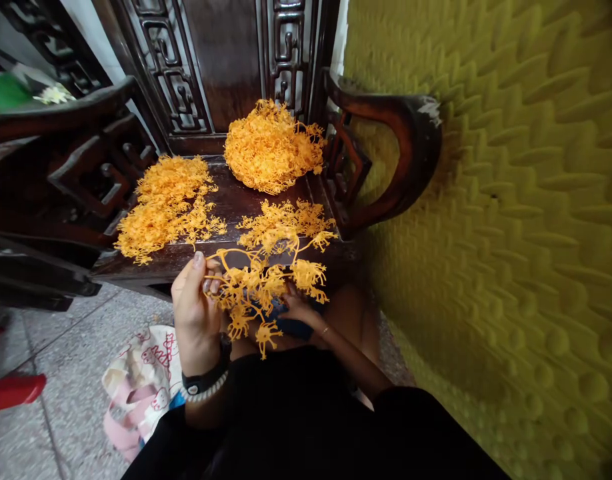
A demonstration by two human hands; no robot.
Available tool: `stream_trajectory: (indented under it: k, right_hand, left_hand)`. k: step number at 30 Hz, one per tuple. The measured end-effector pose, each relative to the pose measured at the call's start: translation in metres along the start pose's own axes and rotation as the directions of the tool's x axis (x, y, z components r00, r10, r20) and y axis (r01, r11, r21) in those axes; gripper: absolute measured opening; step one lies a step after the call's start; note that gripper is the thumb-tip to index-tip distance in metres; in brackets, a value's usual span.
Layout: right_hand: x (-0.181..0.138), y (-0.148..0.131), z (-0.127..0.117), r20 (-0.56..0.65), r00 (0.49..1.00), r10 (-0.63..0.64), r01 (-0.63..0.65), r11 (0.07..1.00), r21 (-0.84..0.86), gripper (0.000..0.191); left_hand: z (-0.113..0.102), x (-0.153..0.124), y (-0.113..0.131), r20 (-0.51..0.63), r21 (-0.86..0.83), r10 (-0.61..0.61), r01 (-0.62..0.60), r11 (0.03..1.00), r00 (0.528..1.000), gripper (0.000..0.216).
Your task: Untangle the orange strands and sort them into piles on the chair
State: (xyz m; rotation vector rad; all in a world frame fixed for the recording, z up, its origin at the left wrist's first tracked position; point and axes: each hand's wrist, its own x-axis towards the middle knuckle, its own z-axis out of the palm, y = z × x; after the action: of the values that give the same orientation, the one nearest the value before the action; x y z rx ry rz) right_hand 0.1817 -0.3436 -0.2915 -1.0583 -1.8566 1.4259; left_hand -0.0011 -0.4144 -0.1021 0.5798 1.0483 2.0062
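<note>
My left hand (pixel 199 310) is closed in a pinch on the stem ends of a branching orange plastic flower sprig (pixel 259 283). The sprig spreads to the right over my lap, its little star-like tips hanging down. My right hand (pixel 303 312) is below and behind the sprig's right side. Its visible fingers are stretched apart, with their tips partly hidden by the orange branches; I cannot tell whether they touch it. Just beyond lies a smaller heap of orange sprigs (pixel 286 223) near the front edge of the dark wooden chair seat (pixel 231 193).
A large orange pile (pixel 273 150) sits at the seat's back, and a flatter orange pile (pixel 171 203) lies at its left. A curved armrest (pixel 411 153) stands beside the yellow-green textured wall (pixel 511 220). On the floor are a white-and-pink cloth bag (pixel 131 400) and something red (pixel 16 392).
</note>
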Motion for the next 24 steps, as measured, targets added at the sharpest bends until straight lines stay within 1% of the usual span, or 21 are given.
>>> stream_trajectory:
  k: [1,3,4,5,6,7,8,9,10,11,13,16,18,19,21,22,24]
  right_hand:
    - [-0.005,-0.009,-0.003,0.062,0.998,0.019,-0.019,1.0,-0.014,0.049]
    - [-0.016,-0.033,-0.012,0.237,0.971,0.031,-0.028,0.999,-0.017,0.063]
    - [-0.022,-0.046,-0.016,0.337,0.941,0.009,-0.018,1.0,0.024,0.068]
    - [-0.028,-0.058,-0.019,0.384,0.923,-0.038,-0.007,0.993,0.115,0.074]
    - [-0.034,-0.07,-0.021,0.347,0.934,-0.087,0.009,0.975,0.22,0.079]
    - [-0.038,-0.079,-0.022,0.269,0.957,-0.11,0.022,0.95,0.311,0.08]
    - [-0.041,-0.087,-0.022,0.144,0.984,-0.103,0.04,0.92,0.39,0.078]
    - [-0.042,-0.092,-0.021,0.011,0.998,-0.069,0.057,0.895,0.442,0.074]
    - [-0.042,-0.096,-0.019,-0.102,0.994,-0.024,0.07,0.878,0.474,0.068]
    - [-0.04,-0.1,-0.019,-0.186,0.982,0.015,0.08,0.867,0.492,0.061]
    - [-0.035,-0.105,-0.019,-0.283,0.958,0.046,0.11,0.851,0.513,0.052]
    - [-0.033,-0.115,-0.023,-0.324,0.944,0.067,0.132,0.822,0.554,0.043]
    - [-0.037,-0.122,-0.026,-0.313,0.942,0.118,0.102,0.79,0.605,0.043]
    - [-0.04,-0.124,-0.027,-0.296,0.944,0.145,0.077,0.777,0.625,0.045]
    - [-0.047,-0.128,-0.028,-0.258,0.948,0.185,0.024,0.768,0.64,0.054]
    - [-0.05,-0.128,-0.028,-0.241,0.951,0.193,0.0,0.78,0.626,0.057]
    - [-0.054,-0.128,-0.028,-0.218,0.959,0.182,-0.031,0.83,0.558,0.052]
  left_hand:
    - [-0.001,-0.002,-0.002,-0.014,0.026,0.009,-0.009,1.0,1.0,0.025]
    - [-0.003,-0.007,-0.007,-0.047,0.048,0.024,-0.022,0.999,0.999,0.026]
    - [-0.004,-0.009,-0.01,-0.065,0.049,0.031,-0.027,0.998,0.997,0.027]
    - [-0.004,-0.012,-0.014,-0.077,0.047,0.033,-0.029,0.998,0.996,0.028]
    - [-0.004,-0.016,-0.019,-0.079,0.041,0.025,-0.022,0.999,0.997,0.028]
    - [-0.004,-0.019,-0.025,-0.067,0.034,-0.001,0.004,0.999,0.998,0.028]
    - [-0.003,-0.023,-0.031,-0.042,0.028,-0.048,0.049,0.998,0.998,0.028]
    - [-0.003,-0.027,-0.037,-0.012,0.024,-0.11,0.11,0.994,0.994,0.027]
    - [-0.002,-0.03,-0.044,0.022,0.024,-0.184,0.183,0.983,0.983,0.026]
    - [-0.002,-0.034,-0.05,0.056,0.029,-0.257,0.256,0.966,0.965,0.025]
    - [-0.004,-0.04,-0.063,0.106,0.045,-0.367,0.365,0.93,0.924,0.024]
    - [-0.012,-0.049,-0.078,0.144,0.101,-0.461,0.45,0.887,0.876,0.024]
    - [-0.018,-0.055,-0.083,0.164,0.171,-0.495,0.47,0.866,0.853,0.026]
    - [-0.02,-0.058,-0.084,0.174,0.209,-0.498,0.462,0.862,0.85,0.027]
    - [-0.022,-0.062,-0.085,0.19,0.267,-0.464,0.409,0.872,0.865,0.03]
    - [-0.022,-0.063,-0.084,0.193,0.281,-0.432,0.372,0.885,0.881,0.032]
    - [-0.022,-0.061,-0.084,0.204,0.302,-0.349,0.281,0.911,0.915,0.04]
